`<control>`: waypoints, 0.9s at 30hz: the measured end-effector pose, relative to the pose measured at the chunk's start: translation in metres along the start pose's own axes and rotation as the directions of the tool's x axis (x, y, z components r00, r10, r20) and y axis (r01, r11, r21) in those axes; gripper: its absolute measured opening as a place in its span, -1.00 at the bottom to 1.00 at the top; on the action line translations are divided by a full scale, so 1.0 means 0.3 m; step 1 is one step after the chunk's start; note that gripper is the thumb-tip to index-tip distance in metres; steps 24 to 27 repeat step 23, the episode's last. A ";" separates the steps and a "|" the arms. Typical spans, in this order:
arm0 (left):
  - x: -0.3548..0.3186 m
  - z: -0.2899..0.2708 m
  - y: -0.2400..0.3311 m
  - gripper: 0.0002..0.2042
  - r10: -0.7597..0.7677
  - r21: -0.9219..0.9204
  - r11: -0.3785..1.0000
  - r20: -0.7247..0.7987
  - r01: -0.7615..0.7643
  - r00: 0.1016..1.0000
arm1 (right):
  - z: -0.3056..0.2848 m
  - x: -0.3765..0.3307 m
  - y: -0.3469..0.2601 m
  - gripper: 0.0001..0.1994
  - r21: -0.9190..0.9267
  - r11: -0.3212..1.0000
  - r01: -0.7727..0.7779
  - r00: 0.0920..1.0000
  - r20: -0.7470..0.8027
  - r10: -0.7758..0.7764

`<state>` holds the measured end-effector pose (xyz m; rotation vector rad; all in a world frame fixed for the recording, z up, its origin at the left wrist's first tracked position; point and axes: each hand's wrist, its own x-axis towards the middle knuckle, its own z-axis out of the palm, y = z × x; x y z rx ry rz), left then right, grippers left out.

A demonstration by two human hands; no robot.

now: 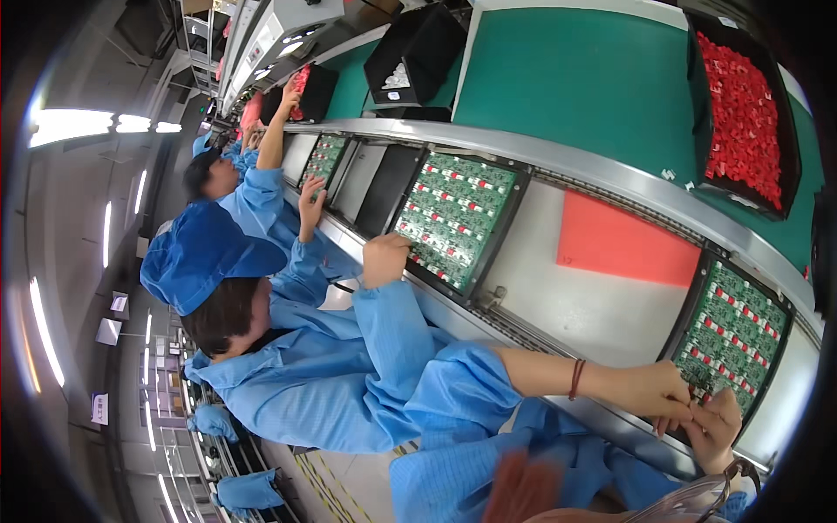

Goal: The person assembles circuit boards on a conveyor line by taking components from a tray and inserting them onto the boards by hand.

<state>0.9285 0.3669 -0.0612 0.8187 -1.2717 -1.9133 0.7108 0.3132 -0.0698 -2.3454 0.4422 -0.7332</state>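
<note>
My left hand (649, 390), with a thin red band at its wrist, reaches in from the left over the near edge of a black-framed panel of green circuit boards (731, 336). Rows of small red and white parts sit on that panel. Close against it, my right hand (717, 427) has a watch at the wrist. Both hands are closed, fingertips pinched together at the panel's near corner. What they pinch is hidden or too small to make out. The panel lies on the conveyor line.
A black bin of small red parts (743, 122) stands on the green bench (567, 70) beyond the rail. An orange-red sheet (623, 240) lies left of my panel. Farther left, a co-worker in a blue cap (209, 253) touches another circuit-board panel (458, 218). More people work beyond.
</note>
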 end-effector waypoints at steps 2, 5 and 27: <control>-0.010 0.005 -0.010 -0.73 0.036 0.031 0.999 0.018 -0.036 0.999 | -0.006 -0.012 0.003 -0.73 -0.025 0.997 0.072 0.997 0.032 -0.071; -0.014 0.002 -0.011 -0.72 0.103 0.098 0.989 0.053 -0.108 0.993 | 0.005 -0.018 0.005 -0.73 0.003 0.997 0.077 0.997 0.004 -0.077; -0.024 -0.064 -0.024 -0.77 0.106 0.144 0.987 -0.287 -0.066 0.952 | -0.012 0.040 -0.031 -0.74 0.042 0.970 -0.241 0.954 0.196 0.229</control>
